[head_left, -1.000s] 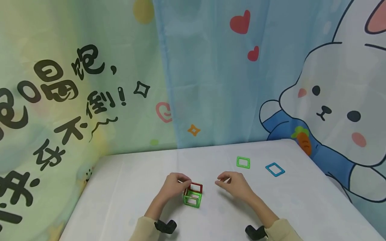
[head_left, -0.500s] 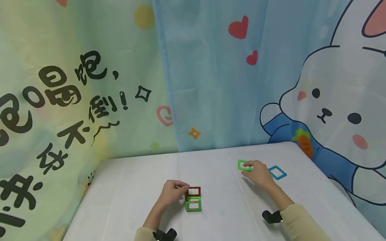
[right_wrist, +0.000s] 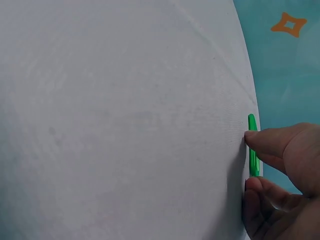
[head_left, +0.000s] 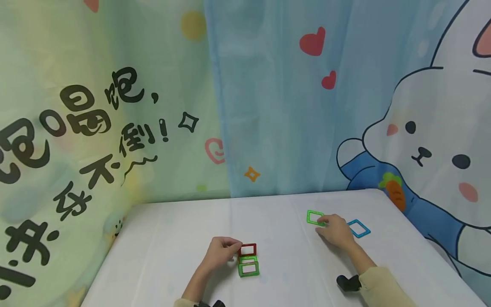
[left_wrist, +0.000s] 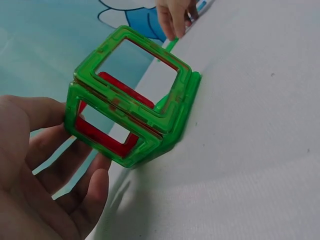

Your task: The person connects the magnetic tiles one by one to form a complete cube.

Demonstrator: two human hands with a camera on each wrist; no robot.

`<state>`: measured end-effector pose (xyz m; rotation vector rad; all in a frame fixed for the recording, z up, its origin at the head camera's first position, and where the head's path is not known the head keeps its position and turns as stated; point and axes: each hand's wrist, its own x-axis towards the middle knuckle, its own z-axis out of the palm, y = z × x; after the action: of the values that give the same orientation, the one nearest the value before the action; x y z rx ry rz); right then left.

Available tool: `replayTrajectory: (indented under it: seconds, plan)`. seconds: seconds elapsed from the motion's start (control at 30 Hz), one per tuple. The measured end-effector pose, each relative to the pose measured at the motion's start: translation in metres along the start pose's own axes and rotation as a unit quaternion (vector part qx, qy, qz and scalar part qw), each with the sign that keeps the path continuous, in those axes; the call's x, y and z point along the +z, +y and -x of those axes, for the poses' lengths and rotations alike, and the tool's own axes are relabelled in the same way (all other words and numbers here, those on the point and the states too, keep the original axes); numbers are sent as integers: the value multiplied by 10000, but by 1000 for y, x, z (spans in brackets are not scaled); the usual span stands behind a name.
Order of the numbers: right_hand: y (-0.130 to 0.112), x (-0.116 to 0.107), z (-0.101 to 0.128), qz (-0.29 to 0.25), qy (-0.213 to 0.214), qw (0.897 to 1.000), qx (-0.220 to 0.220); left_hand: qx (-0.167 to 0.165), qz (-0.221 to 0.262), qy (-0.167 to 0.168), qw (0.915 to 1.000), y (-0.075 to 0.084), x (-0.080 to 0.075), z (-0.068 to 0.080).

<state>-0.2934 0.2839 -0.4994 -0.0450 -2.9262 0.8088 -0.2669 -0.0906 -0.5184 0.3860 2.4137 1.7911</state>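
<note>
Right hand (head_left: 334, 230) pinches the loose green square frame (head_left: 315, 217) toward the worktop's (head_left: 172, 238) far right corner and should lift it flat, while left hand (head_left: 221, 251) curls around the half-built cube (head_left: 248, 260), steadying it.

right hand (head_left: 335, 228) moved onto loose green square (head_left: 315, 217)

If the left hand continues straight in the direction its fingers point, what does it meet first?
Probably the red and green frame block; the left hand already touches it at the fingertips.
</note>
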Motion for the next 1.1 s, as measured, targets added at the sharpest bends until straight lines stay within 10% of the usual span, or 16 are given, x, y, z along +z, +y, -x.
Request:
replayTrajectory:
  seconds: [1.1]
  plan:
    - [-46,11,19,344,718,9910,-1079,-395,360,-277,9982,-7,0,8]
